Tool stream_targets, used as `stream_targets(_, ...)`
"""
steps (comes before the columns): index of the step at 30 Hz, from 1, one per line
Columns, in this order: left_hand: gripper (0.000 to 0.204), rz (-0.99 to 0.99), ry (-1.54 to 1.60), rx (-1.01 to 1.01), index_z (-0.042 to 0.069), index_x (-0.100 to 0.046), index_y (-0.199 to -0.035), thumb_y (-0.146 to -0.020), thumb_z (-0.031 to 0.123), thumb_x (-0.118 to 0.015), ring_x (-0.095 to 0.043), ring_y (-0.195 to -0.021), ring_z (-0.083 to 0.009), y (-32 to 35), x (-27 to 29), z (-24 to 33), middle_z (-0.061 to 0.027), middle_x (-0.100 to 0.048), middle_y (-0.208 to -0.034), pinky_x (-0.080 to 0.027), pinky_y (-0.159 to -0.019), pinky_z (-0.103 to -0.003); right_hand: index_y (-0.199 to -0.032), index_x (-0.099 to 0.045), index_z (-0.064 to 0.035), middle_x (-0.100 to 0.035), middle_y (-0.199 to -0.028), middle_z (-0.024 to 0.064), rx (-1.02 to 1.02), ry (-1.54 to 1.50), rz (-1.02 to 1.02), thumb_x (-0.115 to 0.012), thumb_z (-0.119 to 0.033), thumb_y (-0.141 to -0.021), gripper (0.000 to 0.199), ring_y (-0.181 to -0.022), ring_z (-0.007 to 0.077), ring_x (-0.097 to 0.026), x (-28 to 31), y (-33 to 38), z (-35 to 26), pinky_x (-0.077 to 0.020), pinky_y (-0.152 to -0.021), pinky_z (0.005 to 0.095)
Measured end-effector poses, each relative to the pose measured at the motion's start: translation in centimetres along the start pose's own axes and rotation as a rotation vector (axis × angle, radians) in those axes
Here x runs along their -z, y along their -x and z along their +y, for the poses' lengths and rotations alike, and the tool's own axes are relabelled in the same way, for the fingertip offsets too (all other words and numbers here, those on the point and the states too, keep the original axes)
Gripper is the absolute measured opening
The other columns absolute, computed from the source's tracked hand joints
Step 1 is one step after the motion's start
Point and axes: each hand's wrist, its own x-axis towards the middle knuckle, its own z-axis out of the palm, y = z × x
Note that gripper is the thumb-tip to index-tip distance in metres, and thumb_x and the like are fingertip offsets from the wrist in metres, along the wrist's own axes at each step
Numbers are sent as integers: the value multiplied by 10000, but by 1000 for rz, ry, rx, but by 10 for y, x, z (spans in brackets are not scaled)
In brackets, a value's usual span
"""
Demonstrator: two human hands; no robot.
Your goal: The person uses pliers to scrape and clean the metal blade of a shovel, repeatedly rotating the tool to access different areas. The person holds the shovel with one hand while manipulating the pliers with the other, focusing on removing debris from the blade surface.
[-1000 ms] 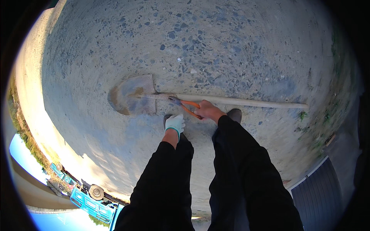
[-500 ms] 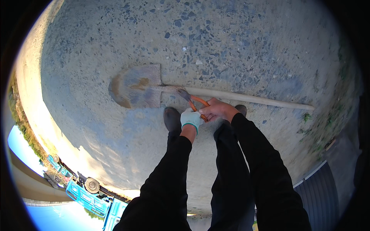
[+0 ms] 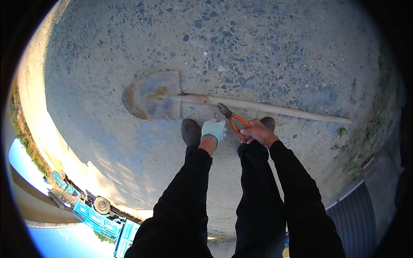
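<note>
A shovel [image 3: 241,104] with a rusty blade [image 3: 152,95] and a long pale wooden handle lies flat on the concrete ground in front of my feet. My right hand [image 3: 258,131], bare, grips orange-handled pliers [image 3: 232,120] whose dark jaws point up toward the shovel handle near its socket. My left hand [image 3: 213,129] wears a white and green glove and hovers just left of the pliers, fingers curled; whether it holds anything is unclear. Both forearms are in black sleeves.
My dark shoes [image 3: 190,131] stand just below the shovel on speckled concrete [image 3: 266,51]. Grass and weeds [image 3: 357,146] edge the slab at right, by a dark corrugated panel [image 3: 357,215]. A blue vehicle [image 3: 97,215] sits at lower left.
Both hands have moved up and closer to the shovel handle. The gloved left hand has come beside the pliers. The shovel lies where it was.
</note>
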Motion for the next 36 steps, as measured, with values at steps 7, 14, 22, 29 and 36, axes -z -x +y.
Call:
stream_targets(7, 626, 101, 564, 122, 54, -579, -1476, -981, 372, -791, -668, -1220, -442, -33, -40, 67, -257, -592, -1458, -582, -1014, -542, -1223, -728, 72, -786, -964, 162, 140, -287, 207, -662, -55, -1011, 255, -832, 212, -788, 15, 65, 35, -633, -665, 283)
stream_targets(14, 482, 348, 874, 128, -32, -673, -1290, -880, 155, -843, -709, -976, -382, -44, -47, 66, -186, -630, -1329, -657, -839, -581, -1182, -740, 42, -784, -933, 139, 257, -217, 377, -651, -50, -1006, 218, -787, 171, -762, 4, 117, 8, -602, -655, 285)
stream_targets(22, 312, 195, 1232, -143, 39, -614, -1140, -863, 37, -759, -647, -804, -328, 136, 35, 8, -125, -643, -986, -551, -708, -537, -1252, -728, 39, -762, -847, 100, 476, -176, 409, -647, -61, -981, 300, -717, 132, -699, -47, 254, -66, -527, -627, 279)
stream_targets(29, 242, 102, 1374, -314, 67, -518, -992, -880, 64, -732, -526, -599, -259, 348, 128, 7, -80, -509, -783, -475, -585, -456, -1246, -721, 58, -757, -857, 125, 436, -130, 424, -668, -104, -973, 321, -699, 159, -705, -133, 391, -80, -527, -627, 287)
stream_targets(36, 204, 3, 1354, -590, 68, -533, -985, -898, 53, -718, -558, -591, -246, 486, 203, 23, -87, -565, -782, -470, -539, -426, -1191, -740, 53, -759, -866, 111, 549, -31, 441, -689, -171, -978, 314, -706, 144, -696, -189, 477, -101, -512, -623, 289)
